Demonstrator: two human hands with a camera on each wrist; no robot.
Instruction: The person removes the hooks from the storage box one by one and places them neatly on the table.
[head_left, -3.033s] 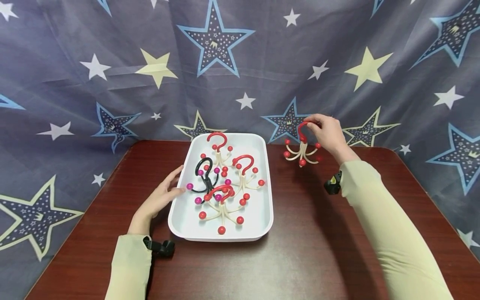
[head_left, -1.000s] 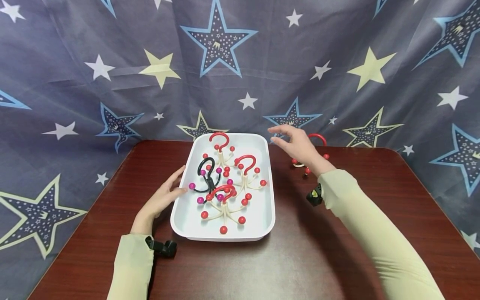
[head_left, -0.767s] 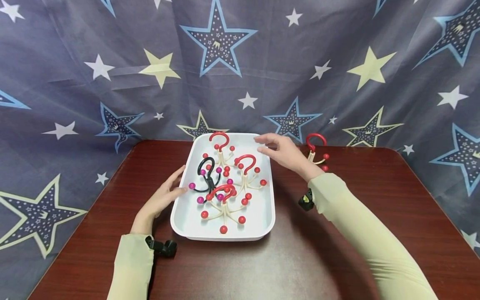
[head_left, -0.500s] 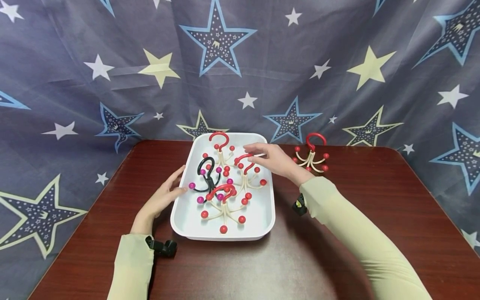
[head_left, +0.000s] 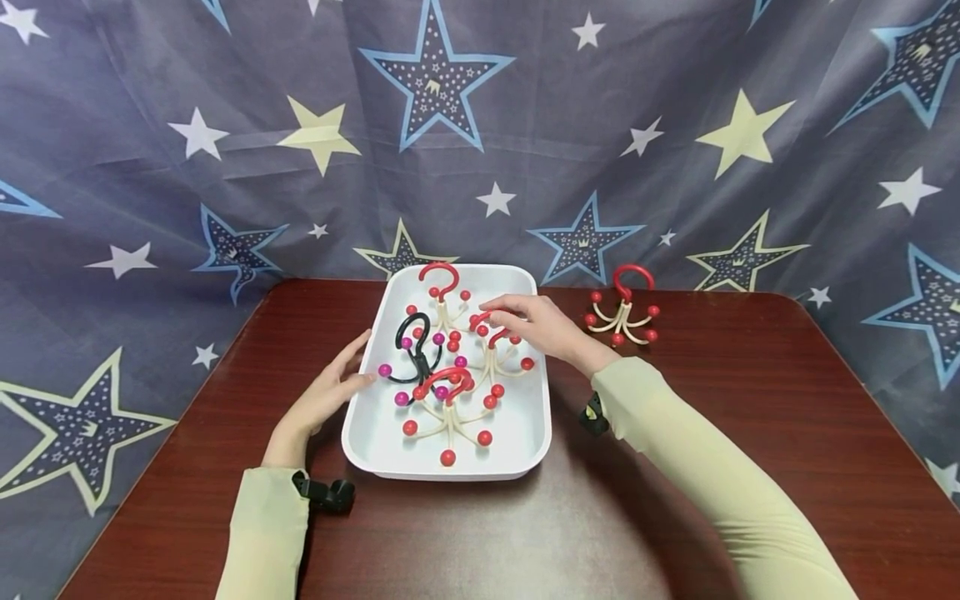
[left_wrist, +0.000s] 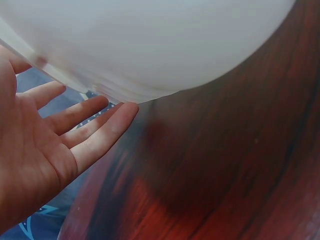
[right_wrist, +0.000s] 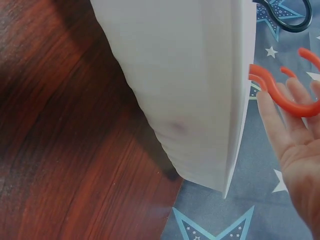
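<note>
Inside the white tray [head_left: 375, 454] several octopus-shaped massagers stand on splayed, ball-tipped legs. One is black with purple balls [head_left: 422, 363]; the others have cream legs and red hook handles, like the front massager [head_left: 450, 417] and the back one [head_left: 441, 310]. Over the right-hand massager [head_left: 491, 358] is my right hand [head_left: 543, 329], thumb and fingers around its red hook. The right wrist view shows straight fingers [right_wrist: 272, 122] behind that red hook [right_wrist: 281, 100]. My left hand [head_left: 322, 400] rests extended fingertips on the tray's left side, palm visible in the left wrist view.
Right of the tray, near the back edge of the brown table [head_left: 570, 533], stands another red-hooked massager [head_left: 622, 317]. A grey cloth [head_left: 495, 167] with stars hangs directly behind the table. Each wrist carries a small black camera, the left camera [head_left: 330, 494] low beside the tray.
My right hand has set the massager it held on the table at the right, let go, and moved left to another massager's hook in the tray. The left hand stays at the tray.
</note>
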